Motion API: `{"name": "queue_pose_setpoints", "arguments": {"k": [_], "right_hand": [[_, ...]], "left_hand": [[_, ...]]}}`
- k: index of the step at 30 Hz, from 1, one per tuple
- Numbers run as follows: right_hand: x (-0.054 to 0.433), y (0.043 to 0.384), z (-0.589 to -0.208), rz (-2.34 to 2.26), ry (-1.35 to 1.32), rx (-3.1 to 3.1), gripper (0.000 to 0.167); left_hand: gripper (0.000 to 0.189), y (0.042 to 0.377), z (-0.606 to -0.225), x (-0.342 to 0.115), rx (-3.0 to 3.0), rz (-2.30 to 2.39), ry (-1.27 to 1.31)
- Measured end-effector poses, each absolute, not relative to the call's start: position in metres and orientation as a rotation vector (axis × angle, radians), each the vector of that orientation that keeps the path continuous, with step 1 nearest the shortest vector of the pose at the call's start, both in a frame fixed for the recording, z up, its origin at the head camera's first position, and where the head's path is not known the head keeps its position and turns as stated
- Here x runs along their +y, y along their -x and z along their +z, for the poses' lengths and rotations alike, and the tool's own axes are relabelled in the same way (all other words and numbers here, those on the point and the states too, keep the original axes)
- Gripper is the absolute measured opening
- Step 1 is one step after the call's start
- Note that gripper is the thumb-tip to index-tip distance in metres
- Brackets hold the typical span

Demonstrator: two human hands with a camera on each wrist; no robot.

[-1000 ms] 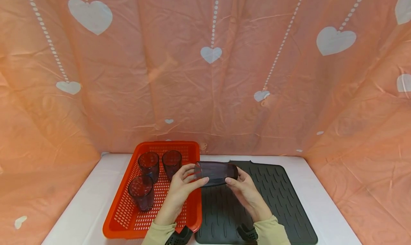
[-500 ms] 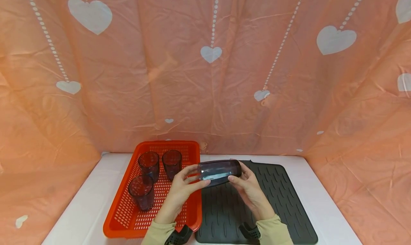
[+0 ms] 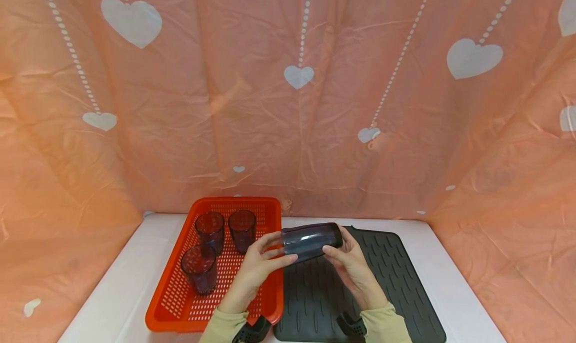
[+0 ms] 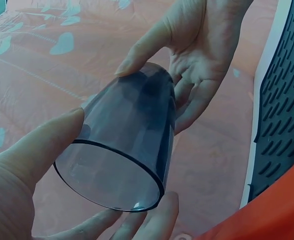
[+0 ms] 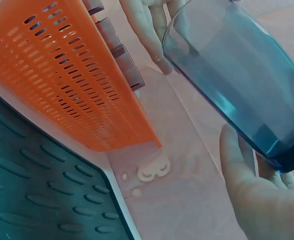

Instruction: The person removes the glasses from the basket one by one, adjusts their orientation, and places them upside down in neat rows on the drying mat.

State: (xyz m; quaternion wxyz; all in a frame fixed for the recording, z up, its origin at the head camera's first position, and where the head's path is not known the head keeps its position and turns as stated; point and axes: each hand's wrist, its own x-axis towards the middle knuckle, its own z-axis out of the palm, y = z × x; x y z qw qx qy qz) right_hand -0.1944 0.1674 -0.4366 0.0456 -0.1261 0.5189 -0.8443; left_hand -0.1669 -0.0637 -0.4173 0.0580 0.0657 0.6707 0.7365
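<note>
A dark tinted drinking glass (image 3: 310, 240) lies on its side in the air between both hands, its mouth toward the left. My left hand (image 3: 256, 270) holds it at the rim, thumb on the near side and fingers behind and below. Around the base end, my right hand (image 3: 355, 268) grips with its thumb in front. The left wrist view looks into the open mouth of the glass (image 4: 122, 145); in the right wrist view its thick base is at the right hand (image 5: 267, 200). Three similar glasses stand in an orange basket, including the front glass (image 3: 199, 268).
The orange perforated basket (image 3: 155, 315) stands left on a white table (image 3: 114, 288). To its right lies a dark ridged drying mat (image 3: 315, 308), partly under the hands. A peach sheet with hearts (image 3: 252, 108) hangs behind and at both sides.
Both hands have shifted slightly right with the glass. The glass has turned a little, its base end rising slightly. The basket and its three glasses stay put.
</note>
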Motion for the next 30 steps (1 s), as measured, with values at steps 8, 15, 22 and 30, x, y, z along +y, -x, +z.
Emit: {"name": "queue_pose_setpoints", "arguments": {"k": [8,15,22,30], "right_hand": [[0.1659,0.1943,-0.4366,-2.626,0.396,1.546,0.058],[0.1665,0.1943,-0.4351,-2.601,0.341,1.616,0.06],[0.1683,0.1926,-0.4303,-2.594,0.285,1.661,0.064],[0.1672,0.1917,-0.4296,-2.628,0.228,1.641,0.063]], "left_hand": [[0.072,0.1665,-0.4204,-0.0576,1.937,2.289,-0.243],[0.072,0.1653,-0.4244,-0.0554,1.878,2.287,-0.227],[0.07,0.1637,-0.4259,-0.0549,1.853,2.282,-0.253],[0.071,0.163,-0.4263,-0.0543,1.842,2.279,-0.245]]}}
